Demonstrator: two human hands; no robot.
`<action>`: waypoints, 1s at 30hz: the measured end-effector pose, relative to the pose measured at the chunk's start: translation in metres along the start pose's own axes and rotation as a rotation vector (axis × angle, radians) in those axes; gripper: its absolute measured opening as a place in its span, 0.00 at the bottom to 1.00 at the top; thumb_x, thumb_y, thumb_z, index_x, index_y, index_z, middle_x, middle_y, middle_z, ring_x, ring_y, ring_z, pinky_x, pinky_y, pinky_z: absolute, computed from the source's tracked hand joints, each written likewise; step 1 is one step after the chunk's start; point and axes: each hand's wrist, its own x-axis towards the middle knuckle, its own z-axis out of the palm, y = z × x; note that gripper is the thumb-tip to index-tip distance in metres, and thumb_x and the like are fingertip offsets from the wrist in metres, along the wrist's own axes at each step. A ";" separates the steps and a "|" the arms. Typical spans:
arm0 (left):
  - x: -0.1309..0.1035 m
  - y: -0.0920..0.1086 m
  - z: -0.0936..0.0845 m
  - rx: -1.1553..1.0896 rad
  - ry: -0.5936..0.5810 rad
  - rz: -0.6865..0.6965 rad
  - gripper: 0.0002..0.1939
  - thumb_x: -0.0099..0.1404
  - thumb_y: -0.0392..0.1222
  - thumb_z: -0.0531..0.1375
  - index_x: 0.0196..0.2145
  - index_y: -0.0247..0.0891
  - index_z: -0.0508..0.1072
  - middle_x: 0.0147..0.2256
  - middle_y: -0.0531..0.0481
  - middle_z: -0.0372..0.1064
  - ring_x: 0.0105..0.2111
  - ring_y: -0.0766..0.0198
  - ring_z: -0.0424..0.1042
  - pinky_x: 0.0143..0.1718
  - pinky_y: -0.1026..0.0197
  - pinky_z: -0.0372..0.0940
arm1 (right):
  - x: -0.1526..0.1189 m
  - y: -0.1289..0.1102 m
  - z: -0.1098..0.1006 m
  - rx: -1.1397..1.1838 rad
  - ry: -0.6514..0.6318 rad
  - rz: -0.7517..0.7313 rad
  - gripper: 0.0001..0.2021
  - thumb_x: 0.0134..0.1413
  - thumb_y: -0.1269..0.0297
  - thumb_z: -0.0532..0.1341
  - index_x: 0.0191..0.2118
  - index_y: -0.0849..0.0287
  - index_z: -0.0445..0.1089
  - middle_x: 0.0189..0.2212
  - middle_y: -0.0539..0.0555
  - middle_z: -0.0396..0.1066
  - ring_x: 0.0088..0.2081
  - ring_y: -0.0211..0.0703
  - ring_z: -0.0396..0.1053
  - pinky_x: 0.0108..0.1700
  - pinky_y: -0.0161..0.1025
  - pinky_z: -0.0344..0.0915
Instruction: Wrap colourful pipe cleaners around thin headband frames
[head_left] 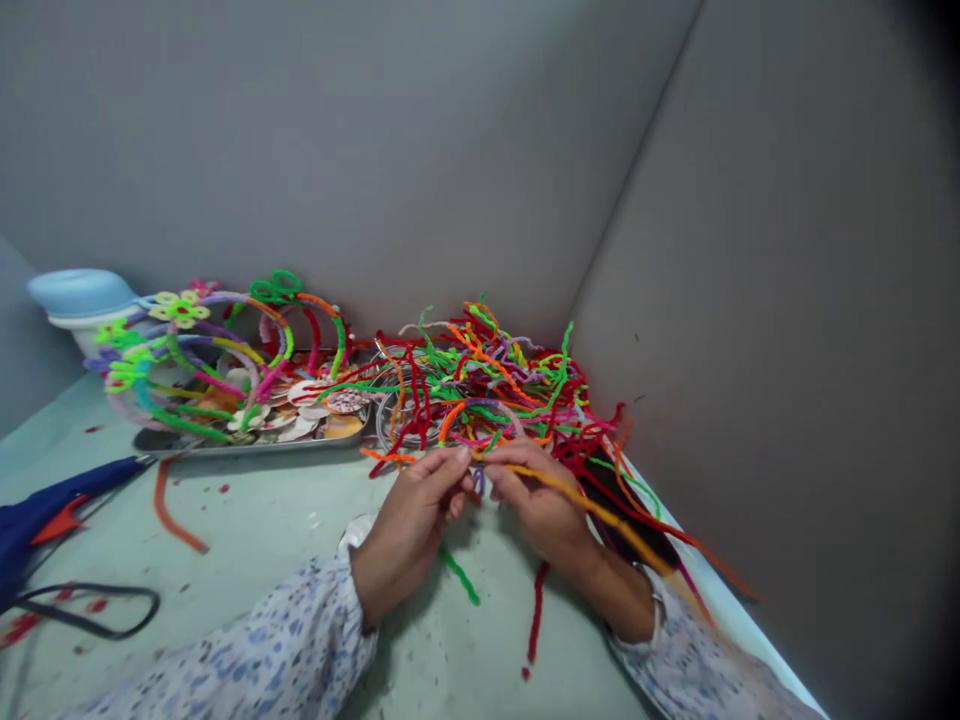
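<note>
My left hand (420, 515) and my right hand (544, 500) are close together over the table, fingers pinched near each other. Between them is a small arch (487, 408) of orange, purple and pink pipe cleaner, standing up above my fingertips. A long yellow-orange pipe cleaner (611, 518) runs from the fingertips of my right hand back over my right wrist. Part of a purple piece (479, 480) shows between the hands. My fingers hide where the yellow-orange strand meets the arch.
Behind my hands lies a tangled heap of pipe cleaners (525, 360). A metal tray (247, 450) at the left holds discs, with colourful flower-topped hoops (180, 310). A blue glue gun (67, 495), a dark cable (94, 632) and a blue-lidded container (82, 295) are further left.
</note>
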 end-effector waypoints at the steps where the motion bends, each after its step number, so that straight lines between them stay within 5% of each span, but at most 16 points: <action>1: 0.001 -0.003 0.001 0.062 0.002 0.014 0.12 0.58 0.47 0.61 0.33 0.34 0.71 0.25 0.54 0.65 0.19 0.76 0.58 0.20 0.73 0.54 | 0.005 0.001 -0.004 0.053 0.069 0.092 0.06 0.51 0.61 0.61 0.35 0.55 0.72 0.26 0.50 0.70 0.25 0.37 0.65 0.29 0.35 0.62; 3: 0.002 -0.009 0.001 0.204 0.013 0.027 0.14 0.60 0.48 0.59 0.35 0.34 0.71 0.25 0.53 0.66 0.19 0.75 0.58 0.20 0.71 0.53 | 0.017 0.006 -0.015 0.135 0.135 0.269 0.11 0.52 0.55 0.59 0.36 0.57 0.71 0.19 0.47 0.66 0.18 0.34 0.59 0.21 0.32 0.57; 8: 0.000 -0.024 -0.007 0.424 -0.010 0.048 0.11 0.61 0.46 0.58 0.32 0.34 0.69 0.22 0.55 0.62 0.19 0.73 0.57 0.21 0.69 0.53 | 0.045 0.026 -0.050 0.174 0.205 0.400 0.16 0.51 0.50 0.57 0.29 0.59 0.66 0.18 0.49 0.67 0.16 0.32 0.59 0.16 0.29 0.51; 16: 0.000 -0.029 -0.008 0.522 -0.056 0.061 0.10 0.62 0.46 0.56 0.31 0.35 0.67 0.21 0.56 0.58 0.19 0.72 0.56 0.20 0.68 0.53 | 0.041 0.037 -0.051 -0.160 -0.097 0.549 0.12 0.49 0.57 0.59 0.22 0.58 0.63 0.15 0.44 0.62 0.12 0.30 0.55 0.15 0.30 0.48; 23: -0.007 -0.029 -0.007 0.562 -0.106 0.115 0.11 0.63 0.47 0.54 0.31 0.36 0.67 0.21 0.57 0.58 0.20 0.71 0.55 0.21 0.69 0.52 | 0.042 0.034 -0.051 0.053 -0.062 0.482 0.09 0.49 0.59 0.60 0.27 0.58 0.63 0.15 0.42 0.60 0.12 0.28 0.52 0.15 0.28 0.46; 30: -0.007 -0.023 -0.007 0.554 0.078 0.225 0.10 0.63 0.47 0.54 0.33 0.37 0.68 0.23 0.56 0.58 0.22 0.71 0.56 0.22 0.69 0.53 | 0.043 0.021 -0.057 0.422 -0.037 0.449 0.09 0.50 0.60 0.60 0.30 0.59 0.63 0.16 0.43 0.61 0.12 0.26 0.51 0.13 0.26 0.43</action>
